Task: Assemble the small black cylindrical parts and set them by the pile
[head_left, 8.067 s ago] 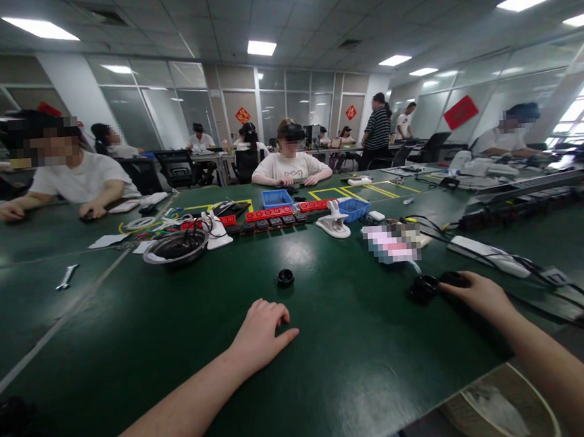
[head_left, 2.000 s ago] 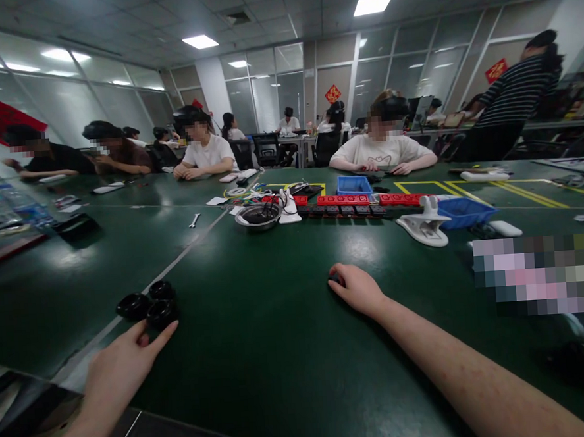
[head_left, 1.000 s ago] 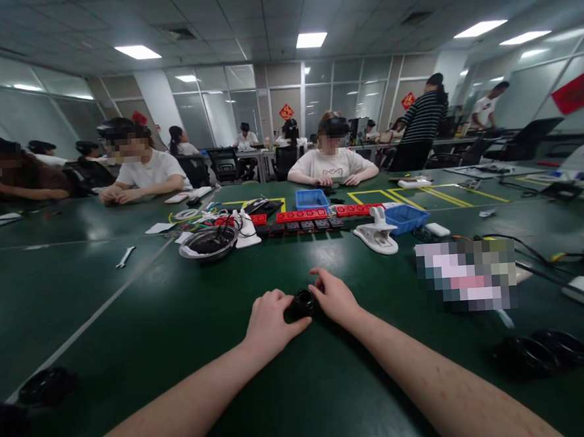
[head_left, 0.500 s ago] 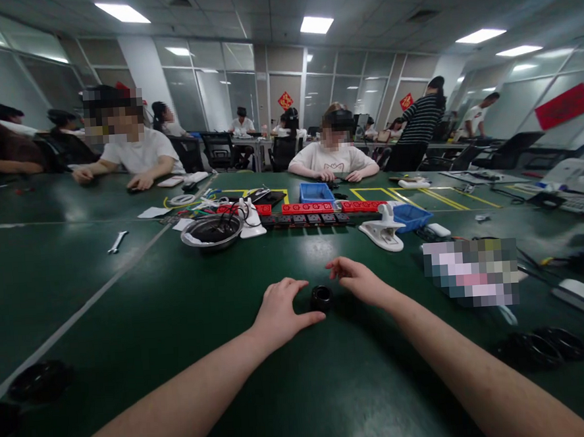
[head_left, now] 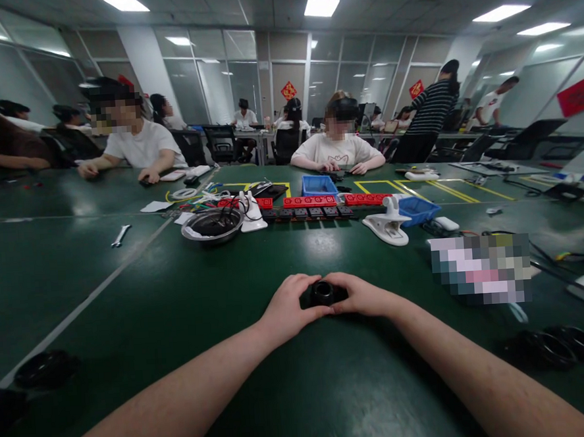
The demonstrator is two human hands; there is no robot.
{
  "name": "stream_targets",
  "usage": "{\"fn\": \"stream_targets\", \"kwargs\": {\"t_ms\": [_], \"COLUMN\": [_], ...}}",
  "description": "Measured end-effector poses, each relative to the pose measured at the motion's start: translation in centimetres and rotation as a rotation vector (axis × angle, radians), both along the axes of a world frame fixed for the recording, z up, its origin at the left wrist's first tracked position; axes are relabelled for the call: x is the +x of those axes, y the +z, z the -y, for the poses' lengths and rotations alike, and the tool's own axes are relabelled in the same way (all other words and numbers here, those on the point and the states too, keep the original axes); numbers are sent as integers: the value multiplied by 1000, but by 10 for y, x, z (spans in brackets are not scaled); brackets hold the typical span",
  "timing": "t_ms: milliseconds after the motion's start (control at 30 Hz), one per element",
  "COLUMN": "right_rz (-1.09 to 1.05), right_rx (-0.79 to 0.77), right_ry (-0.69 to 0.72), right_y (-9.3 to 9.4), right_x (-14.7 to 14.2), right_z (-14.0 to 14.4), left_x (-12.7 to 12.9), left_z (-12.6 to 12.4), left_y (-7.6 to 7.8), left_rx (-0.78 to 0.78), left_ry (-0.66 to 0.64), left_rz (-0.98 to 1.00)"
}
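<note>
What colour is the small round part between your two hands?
Black. The small round part shows best in the head view, gripped between the left hand and right hand.

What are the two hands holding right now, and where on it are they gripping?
Both hands hold one small black round part on the green table. The left hand grips its left side, the right hand its right side; its open top shows between them.
</note>
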State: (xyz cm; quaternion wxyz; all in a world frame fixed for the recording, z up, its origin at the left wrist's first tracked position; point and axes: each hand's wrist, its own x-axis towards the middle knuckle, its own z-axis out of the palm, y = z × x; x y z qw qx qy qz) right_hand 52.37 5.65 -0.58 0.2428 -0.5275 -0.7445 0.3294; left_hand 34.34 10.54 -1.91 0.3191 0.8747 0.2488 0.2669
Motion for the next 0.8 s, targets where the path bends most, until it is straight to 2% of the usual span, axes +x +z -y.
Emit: {"fn": "stream_targets", "kwargs": {"t_ms": [100,200,433,533,600,667,800], "right_rz": [-11,39,434,562,563,468,160], "right_rx": [-9,23,185,223,230,251,221], "right_ry": [-25,-129,-522,-591,-576,-511,-196], "right_y": [-6,-16,-26,-24,-23,-21,-14], "right_x": [0,-2,-31,-42,-44,-39,-21], "right_z": [-1,-1,3,6,8,8,8], "left_x": [1,1,3,4,4,3,-2], "left_z": [-1,0,4,5,4,3,-2], "left_y": [1,2,-3,-5,-5,-3,3], "left_rx": [-8,-11,8,20,24,16,-25], "left_ry": [10,34,239,272,271,222,19], "left_rz": [6,9,-20,-17,-1,11,-20]}}
